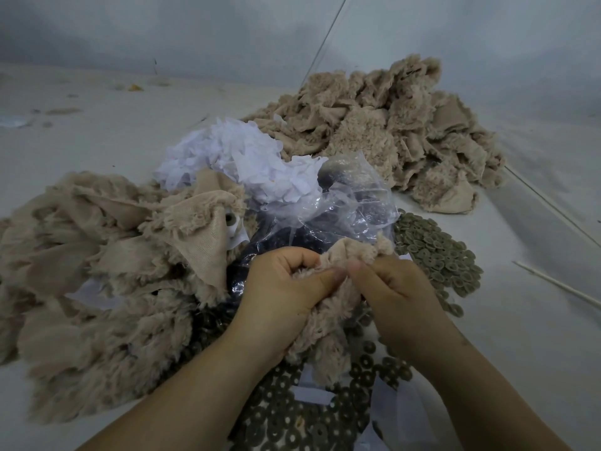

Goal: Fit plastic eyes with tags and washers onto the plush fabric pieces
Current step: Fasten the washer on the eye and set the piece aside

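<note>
- A pale table with small scraps scattered at its far left.
- A thin white stick lies at the right.
- A grey wall behind.

Dim, cool, diffuse illumination throughout; no single source identifiable. Soft shadow under the forearms at lower centre and beneath the fabric heaps. Faint specular glare on the clear plastic bag at centre. Slightly brighter at centre than at upper left. Marked wide-angle bending toward the edges, straight lines at right curving. Fine detail soft and smeared, worst at lower frame.
</note>
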Demonstrator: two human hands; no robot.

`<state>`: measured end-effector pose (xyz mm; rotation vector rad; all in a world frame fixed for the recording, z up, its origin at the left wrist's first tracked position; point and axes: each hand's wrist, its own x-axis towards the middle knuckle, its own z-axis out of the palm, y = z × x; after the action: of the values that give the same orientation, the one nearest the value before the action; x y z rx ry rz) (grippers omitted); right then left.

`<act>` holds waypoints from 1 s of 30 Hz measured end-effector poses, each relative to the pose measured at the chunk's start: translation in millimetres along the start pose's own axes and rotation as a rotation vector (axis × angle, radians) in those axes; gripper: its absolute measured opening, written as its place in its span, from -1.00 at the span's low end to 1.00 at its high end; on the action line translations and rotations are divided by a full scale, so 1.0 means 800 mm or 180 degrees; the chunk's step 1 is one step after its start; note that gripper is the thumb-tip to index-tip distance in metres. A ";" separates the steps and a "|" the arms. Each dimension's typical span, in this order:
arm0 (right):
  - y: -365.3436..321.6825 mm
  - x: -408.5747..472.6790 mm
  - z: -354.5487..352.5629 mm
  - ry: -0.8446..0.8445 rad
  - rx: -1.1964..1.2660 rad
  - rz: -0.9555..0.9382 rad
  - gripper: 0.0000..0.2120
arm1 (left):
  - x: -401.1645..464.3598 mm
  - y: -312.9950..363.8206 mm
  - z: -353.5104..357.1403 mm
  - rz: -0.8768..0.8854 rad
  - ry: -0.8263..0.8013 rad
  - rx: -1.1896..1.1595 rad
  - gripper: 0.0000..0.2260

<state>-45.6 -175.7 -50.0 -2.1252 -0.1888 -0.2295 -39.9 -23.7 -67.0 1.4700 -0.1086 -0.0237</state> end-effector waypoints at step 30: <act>0.019 -0.001 -0.002 -0.0102 0.1715 0.0510 -0.91 | -0.002 0.003 0.003 -0.0097 0.0146 -0.0671 -0.96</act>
<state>-42.8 -185.2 -61.3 -1.5984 -0.0848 -0.0408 -41.9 -25.4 -64.7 1.2609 -0.0447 -0.0254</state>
